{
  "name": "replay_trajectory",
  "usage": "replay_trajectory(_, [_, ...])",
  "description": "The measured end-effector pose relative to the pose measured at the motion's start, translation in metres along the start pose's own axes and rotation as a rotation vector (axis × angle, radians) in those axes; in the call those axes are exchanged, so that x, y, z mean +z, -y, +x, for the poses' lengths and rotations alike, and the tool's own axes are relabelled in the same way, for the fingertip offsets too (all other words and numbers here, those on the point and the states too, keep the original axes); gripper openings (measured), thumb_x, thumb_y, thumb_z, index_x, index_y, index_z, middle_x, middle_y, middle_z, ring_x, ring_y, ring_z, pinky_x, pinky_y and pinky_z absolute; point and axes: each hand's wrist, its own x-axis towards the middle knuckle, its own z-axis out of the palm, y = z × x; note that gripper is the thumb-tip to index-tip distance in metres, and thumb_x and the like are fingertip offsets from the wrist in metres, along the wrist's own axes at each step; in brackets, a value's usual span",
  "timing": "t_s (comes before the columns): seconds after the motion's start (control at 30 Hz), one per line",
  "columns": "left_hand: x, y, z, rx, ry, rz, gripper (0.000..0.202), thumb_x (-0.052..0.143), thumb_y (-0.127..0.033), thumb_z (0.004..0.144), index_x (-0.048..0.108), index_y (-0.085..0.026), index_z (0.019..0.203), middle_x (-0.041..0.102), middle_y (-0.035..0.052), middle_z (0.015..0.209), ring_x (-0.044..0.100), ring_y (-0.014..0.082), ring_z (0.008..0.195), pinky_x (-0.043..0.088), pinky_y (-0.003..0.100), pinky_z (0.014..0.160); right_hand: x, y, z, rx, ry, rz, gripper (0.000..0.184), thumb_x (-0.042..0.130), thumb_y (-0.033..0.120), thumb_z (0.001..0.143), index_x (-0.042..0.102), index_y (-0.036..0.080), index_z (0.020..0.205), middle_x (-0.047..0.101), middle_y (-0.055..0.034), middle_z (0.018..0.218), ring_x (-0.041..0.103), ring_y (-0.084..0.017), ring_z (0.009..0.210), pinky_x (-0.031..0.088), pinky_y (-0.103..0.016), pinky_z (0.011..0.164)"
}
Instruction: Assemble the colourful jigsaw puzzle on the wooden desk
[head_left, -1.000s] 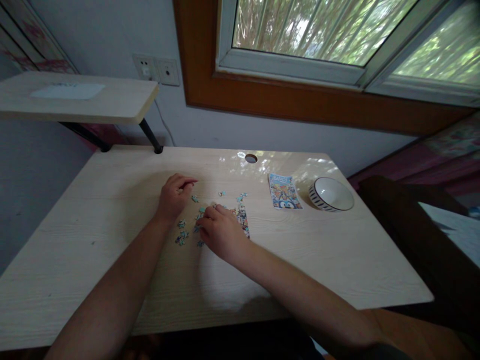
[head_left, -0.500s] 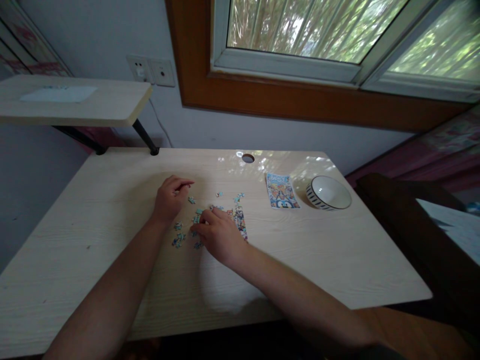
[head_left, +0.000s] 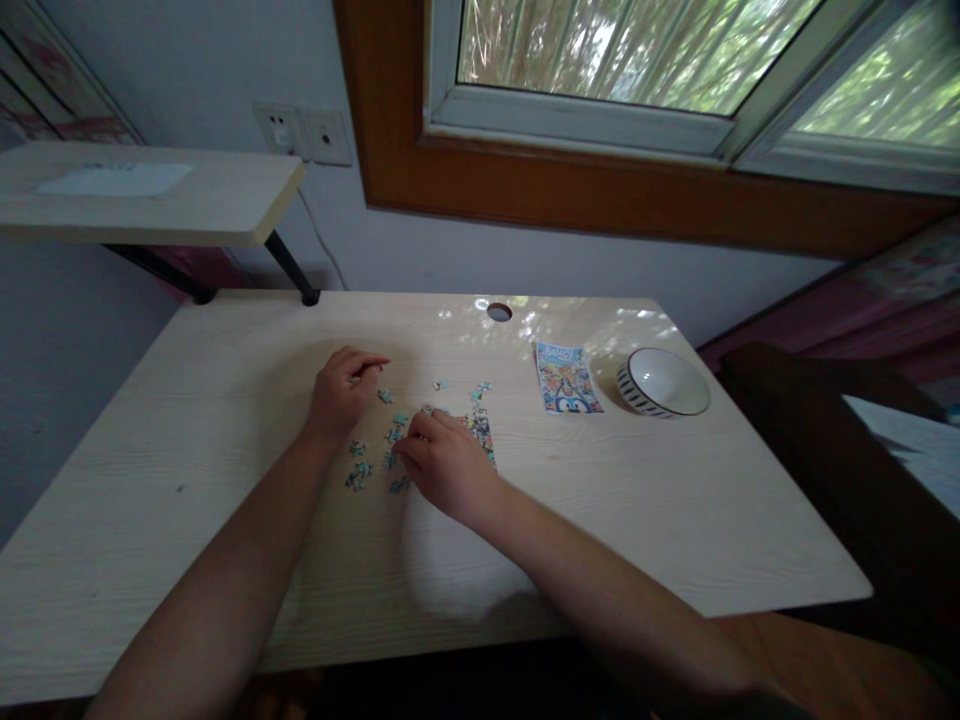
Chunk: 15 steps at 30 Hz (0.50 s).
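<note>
Several small blue jigsaw pieces (head_left: 358, 472) lie scattered on the pale wooden desk (head_left: 225, 400). My left hand (head_left: 339, 392) rests on the desk with its fingers curled, fingertips pinched together near a loose piece (head_left: 385, 396). My right hand (head_left: 444, 462) lies over the pieces, fingers closed in a pinch at a piece near its fingertips. A joined strip of puzzle (head_left: 481, 430) shows just beyond my right hand, partly hidden by it.
A picture card (head_left: 568, 377) lies flat to the right, beside a white bowl with a striped outside (head_left: 663, 382). A cable hole (head_left: 499, 312) sits at the desk's back edge. A raised shelf (head_left: 150, 195) stands at the back left, a dark chair (head_left: 840, 480) at right.
Both hands stay almost where they were. My right hand's fingers have shifted slightly among the pieces. The camera has tilted a little.
</note>
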Motion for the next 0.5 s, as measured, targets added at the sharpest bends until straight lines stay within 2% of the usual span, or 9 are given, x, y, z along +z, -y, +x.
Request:
replay_trajectory(0.17, [-0.0001,-0.0007,-0.0005,-0.016,0.001,0.007,0.024,0.057,-0.022,0.091,0.079,-0.022,0.1,0.07,0.0024,0.092,0.065,0.0181,0.087,0.053,0.032,0.087,-0.0009,0.0013,0.0,0.015,-0.006,0.024,0.017,0.06,0.02,0.099,0.077,0.023,0.102,0.065,-0.0069,0.1,0.055,-0.023,0.1,0.042,-0.035,0.083])
replay_trajectory(0.3, [0.0001,-0.001,-0.0005,-0.013,0.003,-0.007,0.023,0.057,-0.022,0.091,0.079,-0.022,0.099,0.07,0.0025,0.093,0.065,0.0183,0.089,0.053,0.033,0.088,-0.0007,0.0049,-0.0007,0.013,0.004,0.04,0.016,0.064,0.031,0.098,0.076,0.023,0.105,0.065,-0.0073,0.102,0.056,-0.023,0.098,0.043,-0.036,0.084])
replay_trajectory(0.4, [-0.0003,-0.0023,0.0,-0.01,-0.001,-0.005,0.024,0.057,-0.022,0.091,0.079,-0.022,0.099,0.07,0.0027,0.093,0.065,0.0186,0.089,0.053,0.033,0.089,0.0002,0.007,-0.002,-0.008,0.013,0.056,0.022,0.069,0.037,0.095,0.074,0.024,0.111,0.065,-0.0072,0.106,0.056,-0.023,0.099,0.044,-0.036,0.084])
replay_trajectory(0.5, [-0.001,-0.0043,0.0007,-0.017,0.01,0.006,0.024,0.056,-0.022,0.091,0.079,-0.022,0.098,0.071,0.0028,0.093,0.065,0.019,0.09,0.053,0.034,0.089,0.0008,0.0078,-0.0031,-0.018,0.013,0.054,0.022,0.068,0.034,0.096,0.073,0.025,0.115,0.065,-0.0068,0.107,0.056,-0.023,0.1,0.044,-0.036,0.084])
